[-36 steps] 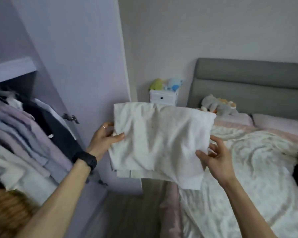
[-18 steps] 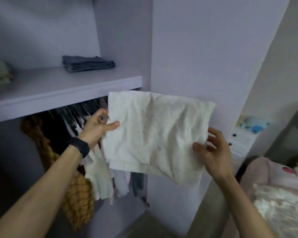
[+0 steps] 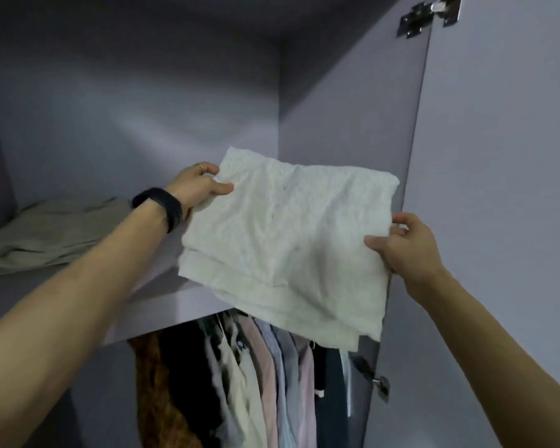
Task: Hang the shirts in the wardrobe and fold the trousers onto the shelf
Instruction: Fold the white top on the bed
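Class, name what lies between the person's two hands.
The folded white garment stretches between the left hand and the right hand, each gripping one side edge. The head view shows this.

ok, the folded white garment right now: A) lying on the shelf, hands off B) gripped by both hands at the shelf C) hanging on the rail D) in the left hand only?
B: the left hand and right hand each grip a side of the folded white garment at the front of the shelf.

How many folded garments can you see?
2: a white one held between left hand and right hand over the shelf, a beige one lying on it at left. Others may be hidden.
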